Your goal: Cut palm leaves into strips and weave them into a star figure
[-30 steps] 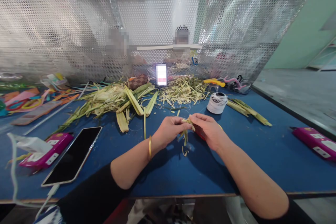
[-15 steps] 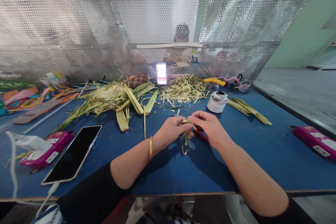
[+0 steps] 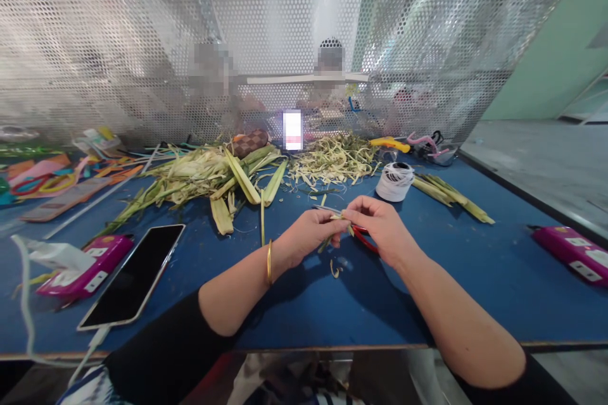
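My left hand (image 3: pixel 308 235) is closed in a pinch on a small bunch of pale green plant strips (image 3: pixel 324 244), whose ends poke out below the fingers. Close against it, my right hand (image 3: pixel 380 224) pinches the same bunch from the other side; the fingertips nearly meet and hide most of it. Under and behind my hands lie scissors with red handles (image 3: pixel 365 240), their blades pointing left. A curled scrap of strip (image 3: pixel 335 269) rests on the blue table just below. A spool of white string (image 3: pixel 395 181) stands beyond my right hand.
Wide husk-like leaves (image 3: pixel 204 174) are heaped at back left, with a pile of thin shreds (image 3: pixel 335 161) beside them. A phone on a cable (image 3: pixel 133 278) and a purple tissue pack (image 3: pixel 88 269) lie left. Leaf pieces (image 3: pixel 451 196) and another purple pack (image 3: pixel 572 253) lie right. A perforated screen (image 3: pixel 285 25) stands behind.
The strips that hung down below my fingers have swung up and left, mostly out of sight behind my left hand. The scissors show more plainly. Both hands keep their pinch.
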A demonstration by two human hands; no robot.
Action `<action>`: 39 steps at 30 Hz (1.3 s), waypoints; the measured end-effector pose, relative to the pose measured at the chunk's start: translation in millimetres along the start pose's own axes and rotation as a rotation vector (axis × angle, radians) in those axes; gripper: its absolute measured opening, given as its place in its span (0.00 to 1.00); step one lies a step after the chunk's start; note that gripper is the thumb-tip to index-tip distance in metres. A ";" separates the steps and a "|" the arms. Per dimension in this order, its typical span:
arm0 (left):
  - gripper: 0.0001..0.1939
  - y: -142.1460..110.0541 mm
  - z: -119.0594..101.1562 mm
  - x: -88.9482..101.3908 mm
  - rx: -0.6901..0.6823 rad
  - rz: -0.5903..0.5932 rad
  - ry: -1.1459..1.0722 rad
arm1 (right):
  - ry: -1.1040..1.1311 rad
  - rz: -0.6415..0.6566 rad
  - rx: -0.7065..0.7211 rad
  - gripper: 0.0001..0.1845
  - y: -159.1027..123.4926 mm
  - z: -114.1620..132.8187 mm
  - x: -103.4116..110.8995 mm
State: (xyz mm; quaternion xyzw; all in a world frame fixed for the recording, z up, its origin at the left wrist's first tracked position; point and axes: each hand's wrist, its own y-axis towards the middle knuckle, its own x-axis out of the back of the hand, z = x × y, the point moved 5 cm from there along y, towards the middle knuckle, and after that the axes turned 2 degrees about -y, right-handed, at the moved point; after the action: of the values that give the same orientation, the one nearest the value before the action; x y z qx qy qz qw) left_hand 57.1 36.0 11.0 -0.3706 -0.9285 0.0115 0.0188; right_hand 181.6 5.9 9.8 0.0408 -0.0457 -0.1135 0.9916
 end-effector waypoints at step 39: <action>0.22 3.5 10.6 -0.5 0.079 -0.044 -0.209 | 0.339 -0.032 -0.169 0.19 3.4 -13.6 0.4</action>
State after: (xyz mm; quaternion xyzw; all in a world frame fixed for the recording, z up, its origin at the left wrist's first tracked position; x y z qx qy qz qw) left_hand 59.3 38.1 0.2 -0.3458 -0.9322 0.0862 -0.0635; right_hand 184.1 10.1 -3.3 -0.0233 0.1326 -0.1241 0.9831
